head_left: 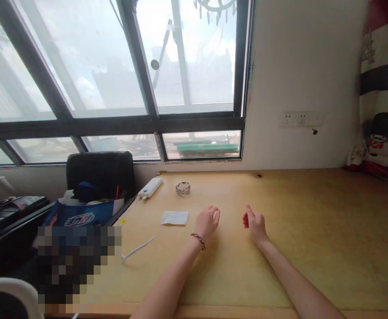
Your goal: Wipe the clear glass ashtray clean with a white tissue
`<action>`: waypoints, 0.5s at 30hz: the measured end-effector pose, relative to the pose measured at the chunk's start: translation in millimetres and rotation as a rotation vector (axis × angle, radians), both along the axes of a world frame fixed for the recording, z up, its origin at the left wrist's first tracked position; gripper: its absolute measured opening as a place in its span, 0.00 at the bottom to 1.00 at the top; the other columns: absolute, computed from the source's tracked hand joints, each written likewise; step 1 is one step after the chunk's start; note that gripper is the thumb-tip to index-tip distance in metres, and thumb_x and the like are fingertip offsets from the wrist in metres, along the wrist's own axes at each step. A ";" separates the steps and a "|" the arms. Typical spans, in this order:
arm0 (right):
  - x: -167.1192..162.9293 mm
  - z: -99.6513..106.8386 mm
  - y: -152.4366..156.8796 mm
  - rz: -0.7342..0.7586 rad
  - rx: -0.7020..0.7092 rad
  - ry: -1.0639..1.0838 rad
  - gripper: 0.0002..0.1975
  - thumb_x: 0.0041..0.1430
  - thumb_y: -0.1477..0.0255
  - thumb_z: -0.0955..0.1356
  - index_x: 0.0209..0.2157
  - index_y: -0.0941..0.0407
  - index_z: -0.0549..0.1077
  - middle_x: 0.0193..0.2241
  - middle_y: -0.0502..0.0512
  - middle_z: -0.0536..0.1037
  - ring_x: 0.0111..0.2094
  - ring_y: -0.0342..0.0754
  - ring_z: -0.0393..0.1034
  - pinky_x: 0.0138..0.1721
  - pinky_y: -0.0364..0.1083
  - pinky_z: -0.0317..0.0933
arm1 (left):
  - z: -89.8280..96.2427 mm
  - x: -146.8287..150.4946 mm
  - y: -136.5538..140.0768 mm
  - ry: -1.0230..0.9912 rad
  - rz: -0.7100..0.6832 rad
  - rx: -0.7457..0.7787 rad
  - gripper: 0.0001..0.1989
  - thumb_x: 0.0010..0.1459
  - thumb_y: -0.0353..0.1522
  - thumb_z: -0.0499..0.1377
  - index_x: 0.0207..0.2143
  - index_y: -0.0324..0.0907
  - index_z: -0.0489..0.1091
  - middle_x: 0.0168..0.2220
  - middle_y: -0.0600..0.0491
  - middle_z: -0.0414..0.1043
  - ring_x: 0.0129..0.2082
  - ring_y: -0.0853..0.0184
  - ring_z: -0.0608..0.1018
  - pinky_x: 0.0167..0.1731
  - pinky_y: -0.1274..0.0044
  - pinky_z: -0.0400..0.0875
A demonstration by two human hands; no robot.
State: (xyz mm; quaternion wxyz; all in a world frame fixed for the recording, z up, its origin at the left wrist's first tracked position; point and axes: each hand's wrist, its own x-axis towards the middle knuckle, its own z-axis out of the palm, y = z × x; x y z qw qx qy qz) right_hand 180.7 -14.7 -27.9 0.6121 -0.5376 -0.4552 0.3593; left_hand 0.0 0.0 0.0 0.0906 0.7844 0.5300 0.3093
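My left hand (207,223), with a braided bracelet (198,241) at its wrist, is over the middle of the wooden table (227,274). Its fingers are loosely bent, with the thumb apart from them, and no object shows in it. To its right, across a gap, my right hand (255,223) is curled into a loose fist, thumb on top; nothing sticks out of it. A folded white paper (175,218) lies left of my left hand, not touching it. Farther back stands a small round silvery, ring-shaped thing (183,189), its kind unclear.
A white power bank (150,188) with a cable lies by the table's left edge. A loose white cable end (139,249) is nearer me. Left of the table, a black chair (100,168) holds a blue bag (81,213). Behind are windows and a wall socket (295,119).
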 end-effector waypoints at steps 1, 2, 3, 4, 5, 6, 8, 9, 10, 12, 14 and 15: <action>-0.3 -0.1 0.2 -0.012 -0.002 0.002 0.26 0.50 0.51 0.58 0.14 0.58 0.65 0.10 0.50 0.64 0.11 0.40 0.58 0.13 0.39 0.52 | -0.7 -12.8 3.3 0.070 0.108 0.013 0.14 0.56 0.36 0.45 0.34 0.40 0.68 0.36 0.47 0.68 0.38 0.65 0.70 0.39 0.75 0.60; -0.6 -0.1 -0.1 -0.016 0.000 0.000 0.26 0.50 0.51 0.59 0.14 0.58 0.65 0.10 0.50 0.64 0.11 0.40 0.58 0.13 0.39 0.52 | -2.0 -23.6 6.3 0.141 0.203 0.008 0.14 0.56 0.36 0.46 0.37 0.39 0.67 0.38 0.46 0.67 0.41 0.63 0.68 0.41 0.74 0.59; -1.2 0.1 -0.7 -0.014 0.005 -0.004 0.26 0.50 0.51 0.59 0.14 0.58 0.65 0.10 0.49 0.64 0.11 0.40 0.58 0.13 0.39 0.52 | -3.6 -31.9 8.9 0.205 0.308 -0.011 0.15 0.55 0.37 0.47 0.39 0.38 0.66 0.40 0.44 0.66 0.43 0.60 0.67 0.42 0.71 0.59; -1.8 0.3 -1.7 -0.006 0.009 -0.012 0.26 0.50 0.51 0.59 0.14 0.58 0.65 0.10 0.49 0.64 0.11 0.40 0.58 0.13 0.39 0.52 | -5.8 -37.6 10.8 0.261 0.410 -0.044 0.17 0.54 0.38 0.48 0.41 0.37 0.65 0.42 0.41 0.65 0.45 0.57 0.66 0.43 0.68 0.58; -2.5 0.6 -2.8 0.003 0.011 -0.022 0.26 0.50 0.51 0.59 0.14 0.58 0.64 0.10 0.49 0.64 0.11 0.40 0.58 0.13 0.39 0.52 | -8.4 -40.5 12.0 0.302 0.493 -0.084 0.19 0.53 0.40 0.49 0.42 0.36 0.63 0.43 0.39 0.63 0.45 0.54 0.64 0.42 0.64 0.58; -3.3 0.8 -3.9 0.011 0.012 -0.032 0.25 0.50 0.52 0.59 0.14 0.58 0.64 0.10 0.49 0.64 0.11 0.40 0.58 0.13 0.39 0.52 | -11.3 -41.0 12.6 0.328 0.544 -0.123 0.20 0.53 0.41 0.49 0.43 0.35 0.63 0.43 0.38 0.62 0.46 0.51 0.64 0.41 0.62 0.58; -4.4 0.6 -5.3 0.021 0.013 -0.051 0.25 0.51 0.52 0.59 0.14 0.58 0.64 0.10 0.49 0.64 0.12 0.40 0.58 0.13 0.39 0.52 | -17.4 -35.6 11.4 0.329 0.502 -0.170 0.22 0.52 0.42 0.49 0.43 0.34 0.62 0.43 0.36 0.63 0.45 0.49 0.64 0.40 0.60 0.58; -4.6 0.1 -5.4 0.023 0.013 -0.064 0.25 0.51 0.53 0.58 0.14 0.58 0.64 0.10 0.49 0.64 0.12 0.40 0.58 0.13 0.39 0.52 | -20.2 -30.6 9.8 0.307 0.407 -0.169 0.22 0.53 0.42 0.49 0.43 0.33 0.62 0.42 0.37 0.63 0.46 0.50 0.64 0.41 0.60 0.58; -4.7 -0.6 -5.2 0.026 0.014 -0.080 0.25 0.52 0.53 0.58 0.14 0.58 0.64 0.10 0.49 0.64 0.12 0.40 0.58 0.14 0.39 0.53 | -22.7 -24.5 7.4 0.269 0.278 -0.156 0.23 0.53 0.42 0.49 0.44 0.34 0.61 0.43 0.38 0.64 0.46 0.52 0.64 0.43 0.62 0.58; -4.1 -2.6 -4.1 0.035 0.020 -0.130 0.24 0.53 0.55 0.58 0.15 0.57 0.64 0.11 0.49 0.64 0.12 0.41 0.58 0.15 0.39 0.53 | -26.7 -10.9 0.8 0.148 -0.025 -0.117 0.23 0.53 0.41 0.49 0.48 0.35 0.58 0.46 0.41 0.63 0.48 0.58 0.64 0.47 0.67 0.57; -3.3 -4.9 -2.7 0.058 0.035 -0.218 0.22 0.54 0.57 0.58 0.16 0.57 0.63 0.12 0.49 0.65 0.14 0.41 0.59 0.16 0.40 0.54 | -29.7 2.1 -6.7 -0.001 -0.284 -0.110 0.23 0.55 0.39 0.48 0.51 0.38 0.55 0.49 0.44 0.61 0.49 0.63 0.64 0.49 0.73 0.57; -3.1 -6.0 -2.2 0.073 0.047 -0.278 0.21 0.54 0.58 0.57 0.16 0.57 0.63 0.12 0.49 0.65 0.14 0.41 0.60 0.17 0.40 0.54 | -31.1 7.5 -9.8 -0.067 -0.365 -0.117 0.21 0.56 0.38 0.48 0.51 0.40 0.55 0.50 0.46 0.61 0.49 0.65 0.64 0.48 0.74 0.58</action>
